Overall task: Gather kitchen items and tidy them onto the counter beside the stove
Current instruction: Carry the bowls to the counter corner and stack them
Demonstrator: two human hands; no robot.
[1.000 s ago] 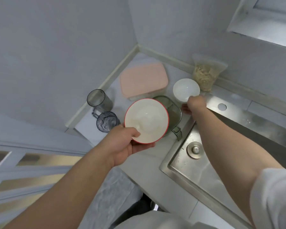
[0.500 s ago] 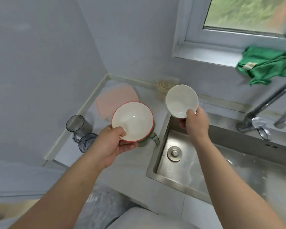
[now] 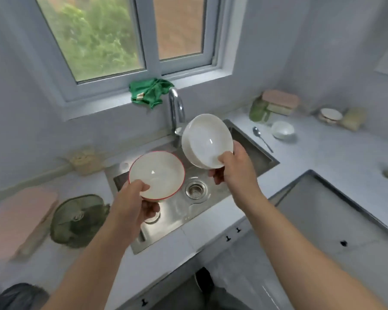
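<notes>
Fingers of both grips are partly hidden beneath the bowls; thumbs show on the near rims. Items on the desk (image 3: 318,157) at far left and far right are blurred. Left grip (image 3: 132,204) pinches the red-rimmed bowl (image 3: 157,173) over the sink (image 3: 177,211), mouth up, nearly level. Right grip (image 3: 235,173) pinches the white bowl (image 3: 207,142) above the sink's right side, mouth tilted toward the camera.

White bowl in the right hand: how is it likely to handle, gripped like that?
The white bowl looks like glazed ceramic, so probably rigid and breakable if dropped over the steel sink. Its glossy surface shows glare, so it may be slippery in the right hand, which pinches only its rim. Tilted steeply, it likely strains that pinch.
</notes>
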